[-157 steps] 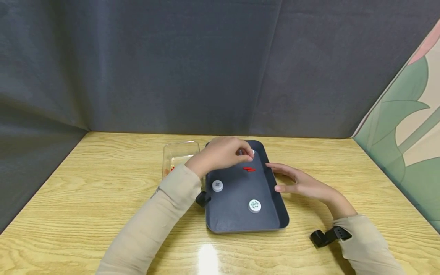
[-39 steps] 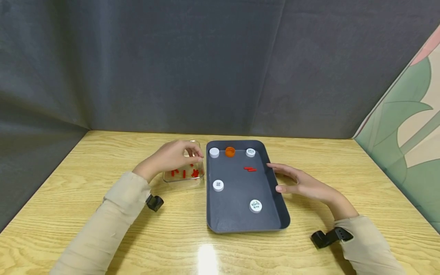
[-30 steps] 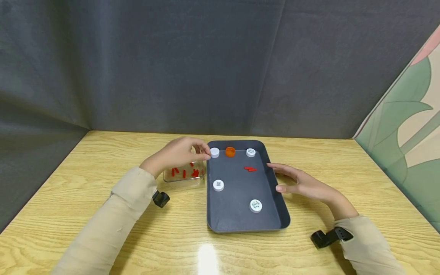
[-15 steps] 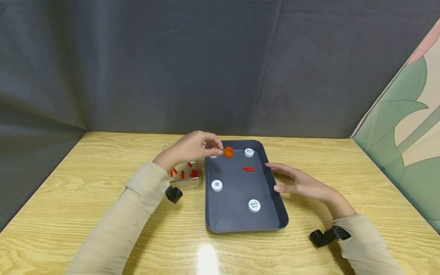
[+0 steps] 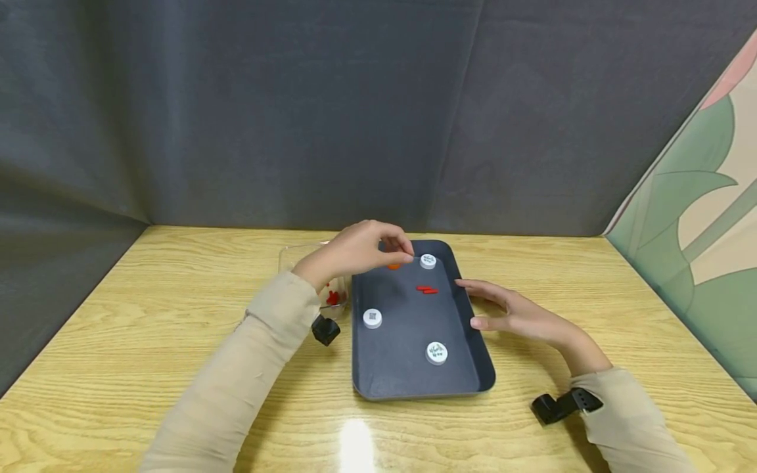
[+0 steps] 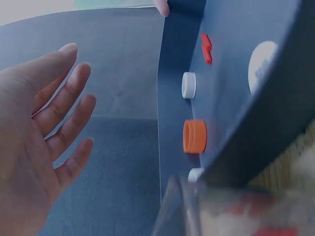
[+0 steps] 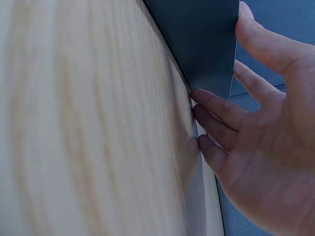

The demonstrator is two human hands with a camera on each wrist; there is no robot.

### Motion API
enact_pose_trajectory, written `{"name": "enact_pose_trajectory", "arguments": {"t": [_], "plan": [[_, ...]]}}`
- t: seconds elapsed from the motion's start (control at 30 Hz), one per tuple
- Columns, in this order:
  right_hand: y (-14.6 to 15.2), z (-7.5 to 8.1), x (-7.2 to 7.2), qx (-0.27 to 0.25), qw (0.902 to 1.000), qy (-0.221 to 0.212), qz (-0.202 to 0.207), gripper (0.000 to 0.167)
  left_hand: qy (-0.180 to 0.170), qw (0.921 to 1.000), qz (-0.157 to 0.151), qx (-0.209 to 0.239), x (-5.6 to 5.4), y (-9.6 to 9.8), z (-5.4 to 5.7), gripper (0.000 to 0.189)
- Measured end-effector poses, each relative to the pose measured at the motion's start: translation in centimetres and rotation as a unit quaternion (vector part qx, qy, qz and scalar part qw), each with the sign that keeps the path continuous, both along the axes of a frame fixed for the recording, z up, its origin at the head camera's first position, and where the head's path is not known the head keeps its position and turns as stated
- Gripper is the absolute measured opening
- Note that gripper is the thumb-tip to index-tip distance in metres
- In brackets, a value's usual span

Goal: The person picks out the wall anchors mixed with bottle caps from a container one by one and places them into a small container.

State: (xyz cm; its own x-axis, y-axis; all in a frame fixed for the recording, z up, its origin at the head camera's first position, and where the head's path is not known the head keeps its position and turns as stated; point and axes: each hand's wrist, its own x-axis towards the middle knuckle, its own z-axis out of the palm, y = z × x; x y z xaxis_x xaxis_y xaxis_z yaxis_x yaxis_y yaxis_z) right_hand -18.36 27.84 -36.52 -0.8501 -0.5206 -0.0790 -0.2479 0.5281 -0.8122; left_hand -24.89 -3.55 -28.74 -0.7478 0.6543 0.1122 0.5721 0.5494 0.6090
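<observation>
My left hand (image 5: 367, 246) hovers over the far end of the dark tray (image 5: 408, 387), thumb and fingertips close together; whether anything small is between them cannot be seen. Below it an orange bottle cap (image 6: 195, 136) stands in the tray, mostly covered by the hand in the head view. Just right of its fingertips sits a white printed cap (image 5: 428, 261). Several thin red pieces (image 5: 427, 289) lie mid-tray. Two more white caps are nearer, one at left (image 5: 372, 318), one at front right (image 5: 436, 353). My right hand (image 5: 520, 312) rests against the tray's right side, fingers loosely spread.
Left of the tray stands a clear box (image 5: 290, 255) with red pieces (image 5: 333, 297) inside, partly behind the left forearm. Another white cap (image 6: 195, 174) is in the tray's far left corner. A dark curtain (image 5: 378, 118) hangs behind the wooden table (image 5: 177, 328).
Earlier my left hand went from the tray to the clear box; since then it has moved right, back over the tray, past the orange cap. My right hand has kept its place.
</observation>
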Motion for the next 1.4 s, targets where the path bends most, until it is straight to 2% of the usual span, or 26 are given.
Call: {"name": "enact_pose_trajectory", "arguments": {"t": [0.17,0.37,0.63,0.83,0.97,1.1,1.27,1.4], "plan": [[0.1,0.0,0.0,-0.003,1.0,0.0,0.001,0.071,-0.012,0.9998,-0.011,0.013,-0.5,1.4,-0.1,0.012],[0.1,0.0,0.0,0.002,1.0,0.002,0.003,0.071,-0.028,0.9994,-0.02,0.002,-1.1,2.8,-0.5,0.013],[0.0,0.1,0.2,0.002,1.0,0.001,0.005,0.071,-0.074,0.9969,-0.024,0.016,-1.8,3.8,-1.1,0.014],[-0.1,0.1,0.3,-0.005,1.0,-0.002,0.003,0.071,-0.081,0.9963,-0.025,0.012,-2.3,4.4,-1.2,0.015],[-0.3,0.2,0.3,0.0,1.0,-0.004,0.001,0.071,-0.092,0.9955,-0.022,-0.001,-2.9,4.7,-2.0,0.016],[-0.3,0.2,0.3,0.001,1.0,-0.004,0.002,0.071,-0.082,0.9963,-0.022,-0.013,-3.4,5.1,-2.7,0.016],[-0.1,0.2,0.3,-0.001,1.0,-0.002,0.003,0.071,-0.079,0.9959,-0.036,-0.024,-3.7,5.7,-3.1,0.016],[-0.2,0.2,0.4,0.0,1.0,-0.005,0.004,0.071,-0.092,0.9943,-0.047,-0.027,-3.9,5.9,-3.7,0.016]]}}
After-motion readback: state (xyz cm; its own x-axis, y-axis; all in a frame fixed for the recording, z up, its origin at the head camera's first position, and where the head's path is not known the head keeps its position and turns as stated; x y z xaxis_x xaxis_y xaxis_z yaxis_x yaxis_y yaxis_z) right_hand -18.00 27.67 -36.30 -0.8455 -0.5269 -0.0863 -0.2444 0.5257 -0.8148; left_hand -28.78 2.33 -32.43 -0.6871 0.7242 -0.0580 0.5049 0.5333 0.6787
